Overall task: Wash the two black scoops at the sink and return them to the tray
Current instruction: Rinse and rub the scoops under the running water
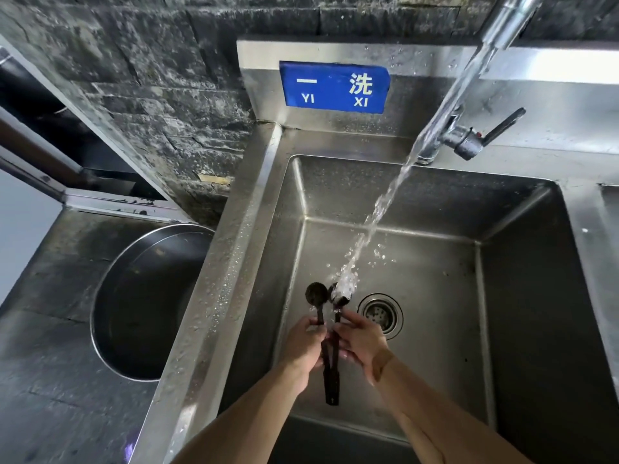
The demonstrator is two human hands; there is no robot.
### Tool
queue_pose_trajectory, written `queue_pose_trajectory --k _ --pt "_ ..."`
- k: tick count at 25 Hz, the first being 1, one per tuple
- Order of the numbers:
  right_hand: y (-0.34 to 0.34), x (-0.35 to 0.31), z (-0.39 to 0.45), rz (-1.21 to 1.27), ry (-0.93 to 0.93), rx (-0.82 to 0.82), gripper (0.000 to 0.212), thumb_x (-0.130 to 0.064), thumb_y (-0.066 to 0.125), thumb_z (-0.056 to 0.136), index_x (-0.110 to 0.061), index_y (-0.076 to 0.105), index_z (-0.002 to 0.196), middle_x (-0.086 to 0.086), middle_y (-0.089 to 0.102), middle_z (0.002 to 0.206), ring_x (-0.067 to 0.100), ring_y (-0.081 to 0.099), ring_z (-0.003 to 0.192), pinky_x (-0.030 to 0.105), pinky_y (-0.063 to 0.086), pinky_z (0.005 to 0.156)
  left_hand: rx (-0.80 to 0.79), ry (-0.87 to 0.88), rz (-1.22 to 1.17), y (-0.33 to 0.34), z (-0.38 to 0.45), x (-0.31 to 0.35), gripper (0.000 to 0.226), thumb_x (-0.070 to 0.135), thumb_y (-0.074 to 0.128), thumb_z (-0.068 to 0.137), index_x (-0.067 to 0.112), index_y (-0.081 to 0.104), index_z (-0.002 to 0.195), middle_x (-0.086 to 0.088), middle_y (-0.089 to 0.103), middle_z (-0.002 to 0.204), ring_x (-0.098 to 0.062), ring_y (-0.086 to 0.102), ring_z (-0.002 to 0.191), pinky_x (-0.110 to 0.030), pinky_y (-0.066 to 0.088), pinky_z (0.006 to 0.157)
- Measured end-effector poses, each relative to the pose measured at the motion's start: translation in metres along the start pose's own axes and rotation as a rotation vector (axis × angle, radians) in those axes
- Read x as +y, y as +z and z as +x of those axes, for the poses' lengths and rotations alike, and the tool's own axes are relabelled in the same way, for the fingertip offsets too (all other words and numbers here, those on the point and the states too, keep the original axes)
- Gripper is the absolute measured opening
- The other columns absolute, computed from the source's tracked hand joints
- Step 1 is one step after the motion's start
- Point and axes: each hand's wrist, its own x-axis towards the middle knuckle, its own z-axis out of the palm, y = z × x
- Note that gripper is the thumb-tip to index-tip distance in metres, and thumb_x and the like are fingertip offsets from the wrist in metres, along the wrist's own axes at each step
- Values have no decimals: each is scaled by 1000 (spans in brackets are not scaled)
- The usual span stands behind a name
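Two black long-handled scoops are held side by side over the steel sink [435, 329]. My left hand [303, 343] grips the handle of the left scoop [316, 293], whose round bowl sits just left of the water. My right hand [361, 339] grips the handle of the right scoop [341, 299], whose bowl is under the falling water stream [385, 202]. Their handle ends [331, 386] hang down together below my hands. No tray is in view.
The tap [469, 135] with a black lever stands at the sink's back right and is running. The drain [380, 313] lies right of the scoops. A large dark metal basin [147, 303] sits on the counter to the left. A blue sign [335, 87] is on the backsplash.
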Motion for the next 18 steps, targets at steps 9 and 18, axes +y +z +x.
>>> queue_pose_trajectory --k 9,18 --pt "6 -100 -9 60 -203 26 30 -2 57 92 -26 69 104 5 77 82 13 62 63 27 54 61 -37 223 -81 6 4 98 16 11 58 94 16 68 105 -4 75 97 -24 74 89 -35 63 72" --pt "4 -181 -22 81 -336 39 26 -5 62 90 -27 67 77 3 74 89 16 69 77 28 57 65 -87 379 -166 13 -3 176 15 7 60 93 20 68 95 -2 77 89 -16 75 79 -20 59 58"
